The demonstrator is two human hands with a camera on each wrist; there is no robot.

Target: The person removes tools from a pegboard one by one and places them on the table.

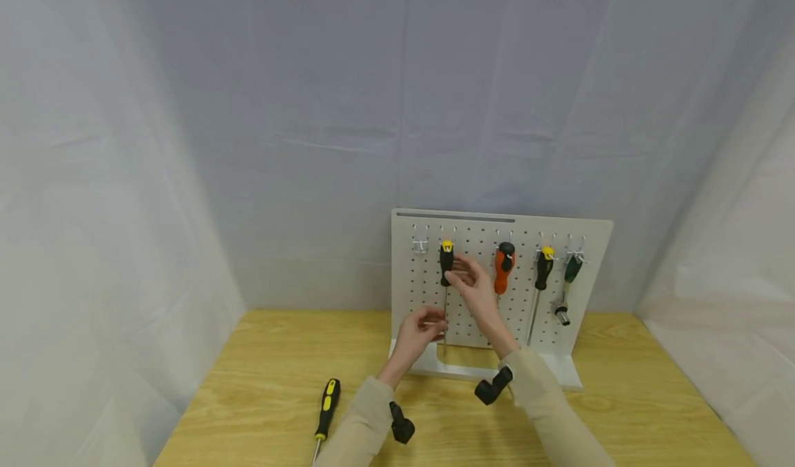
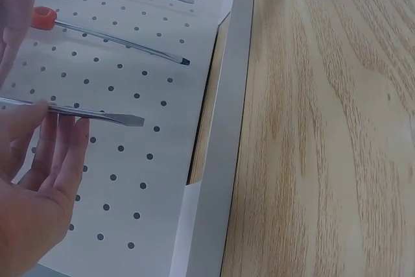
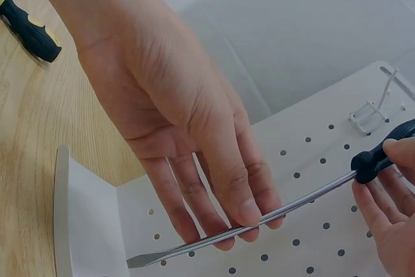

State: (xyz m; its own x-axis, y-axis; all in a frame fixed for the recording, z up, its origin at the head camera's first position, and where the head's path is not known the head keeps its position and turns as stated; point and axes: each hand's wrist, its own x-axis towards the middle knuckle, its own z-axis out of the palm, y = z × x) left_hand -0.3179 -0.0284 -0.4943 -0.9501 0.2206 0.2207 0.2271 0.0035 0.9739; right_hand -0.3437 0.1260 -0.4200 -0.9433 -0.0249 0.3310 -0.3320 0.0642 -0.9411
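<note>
A flat-blade screwdriver [image 1: 446, 265] with a black handle and yellow end stands upright against the white pegboard [image 1: 402, 294], its handle end at a hook. My right hand [image 1: 477, 293] pinches the handle near its lower end, thumb on one side and fingers on the other. Lower down, my left hand [image 1: 415, 337] holds the shaft between thumb and fingers, as the left wrist view shows; the flat tip [image 2: 133, 120] sticks out past those fingers. In the right wrist view the left hand [image 3: 175, 102] covers part of the board behind the shaft.
An orange-and-black screwdriver [image 1: 504, 270], another yellow-ended screwdriver [image 1: 544, 270] and a green-handled ratchet [image 1: 572, 270] hang to the right. A bare wire hook [image 1: 420, 246] is at the board's left. A black-and-yellow screwdriver [image 1: 327, 408] lies on the wooden table [image 1: 267, 363].
</note>
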